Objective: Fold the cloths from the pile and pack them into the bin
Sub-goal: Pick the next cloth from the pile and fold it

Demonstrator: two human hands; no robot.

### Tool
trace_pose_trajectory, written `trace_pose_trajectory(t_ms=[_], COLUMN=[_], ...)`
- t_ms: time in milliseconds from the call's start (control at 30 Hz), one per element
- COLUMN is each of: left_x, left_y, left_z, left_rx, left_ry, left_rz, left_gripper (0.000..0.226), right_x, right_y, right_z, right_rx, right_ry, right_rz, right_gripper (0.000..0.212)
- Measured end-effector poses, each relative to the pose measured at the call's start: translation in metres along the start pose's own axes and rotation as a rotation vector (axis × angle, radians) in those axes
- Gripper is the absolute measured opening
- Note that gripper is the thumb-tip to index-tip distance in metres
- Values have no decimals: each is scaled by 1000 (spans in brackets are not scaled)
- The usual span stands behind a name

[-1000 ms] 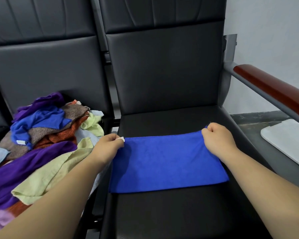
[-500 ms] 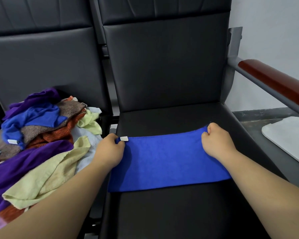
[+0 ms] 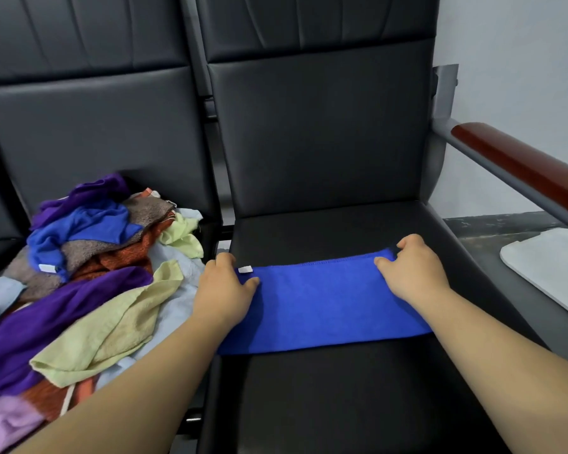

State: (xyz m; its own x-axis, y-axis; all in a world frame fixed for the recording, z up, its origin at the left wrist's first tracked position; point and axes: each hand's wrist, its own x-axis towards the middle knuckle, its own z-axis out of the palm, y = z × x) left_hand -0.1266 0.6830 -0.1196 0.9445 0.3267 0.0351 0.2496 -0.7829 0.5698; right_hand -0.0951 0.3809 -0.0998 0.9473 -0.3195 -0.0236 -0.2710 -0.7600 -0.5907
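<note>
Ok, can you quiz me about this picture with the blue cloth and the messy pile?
1. True or false: the blue cloth lies crumpled in a ball on the black chair seat.
2. Where is the pile of cloths? A: on the seat left of the blue cloth. B: on the wooden armrest. C: on top of the blue cloth.
3. Fill in: the small white tag sticks out beside the ___ hand.
Key: 1 false, it lies flat, folded into a strip. 2 A. 3 the left hand.
</note>
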Motion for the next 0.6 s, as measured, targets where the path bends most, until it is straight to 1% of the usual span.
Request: trace_pose_trajectory(t_ms=[100,233,300,333,400,467,533,600], left_x=[-16,-43,-55,-61,-73,-81,-83,-80], left_y=[9,35,49,54,63,66,67,64], left_z=[2,8,11,13,17,22,24,24], left_rx=[151,341,353,335,249,200,283,406], left_ry=[-17,-28,-67,-108,-250,-380,-366,-305], left_rz=[33,149,212,258,340,375,411,409], left_gripper=[65,68,62,57,50,43,34,35], right_x=[-10,-26,-30,-32,-36,-40,-44,-49], right_y=[-3,-4,-5,-5,-1,4,4,1], right_z=[-5,-6,-9,-10,-10,-8,-8,-9], right_rx=[-92,-170,-159,-159,-206,-289,-355,-439], right_ry=[-52,2,-26,-74,-203,-277,-283,-288], right_rz=[-35,-203,-264,-289,-322,-309,-291,-278], right_gripper=[52,47,43,41,38,34,27,14])
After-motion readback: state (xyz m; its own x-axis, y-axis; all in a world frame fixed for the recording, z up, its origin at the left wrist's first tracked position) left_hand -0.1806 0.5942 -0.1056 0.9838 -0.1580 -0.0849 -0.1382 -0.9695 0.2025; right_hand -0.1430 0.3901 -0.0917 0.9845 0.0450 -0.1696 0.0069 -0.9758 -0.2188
